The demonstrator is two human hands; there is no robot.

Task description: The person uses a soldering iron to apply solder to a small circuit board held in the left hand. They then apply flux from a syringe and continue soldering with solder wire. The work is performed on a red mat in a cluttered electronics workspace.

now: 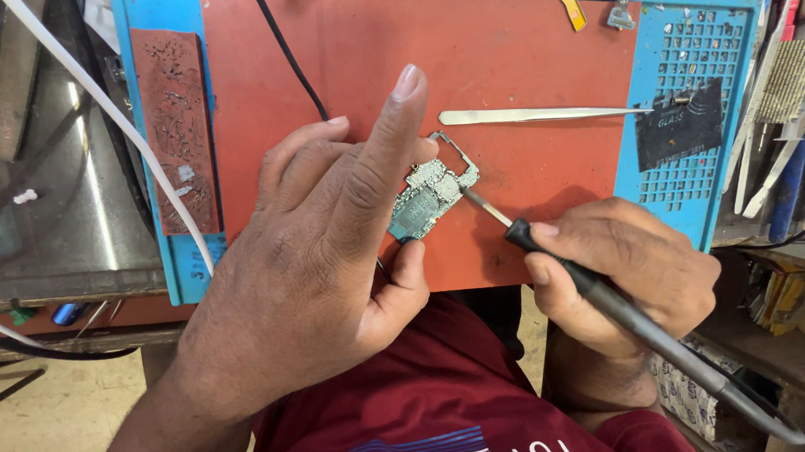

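A small phone circuit board [430, 196] lies on the red work mat [523, 70]. My left hand [329, 240] rests over the board's left end, thumb and lower fingers pinning it, index finger raised. My right hand [624, 268] grips a black soldering iron [612, 302] like a pen. Its metal tip touches the board's right edge. The iron's cord runs off to the lower right.
Metal tweezers [535, 114] lie on the mat beyond the board. A blue perforated tray [690, 59] with small parts and a dark card sits at right. Tools stand along the right edge. A black cable [285, 52] and a white cable [107, 109] cross at upper left.
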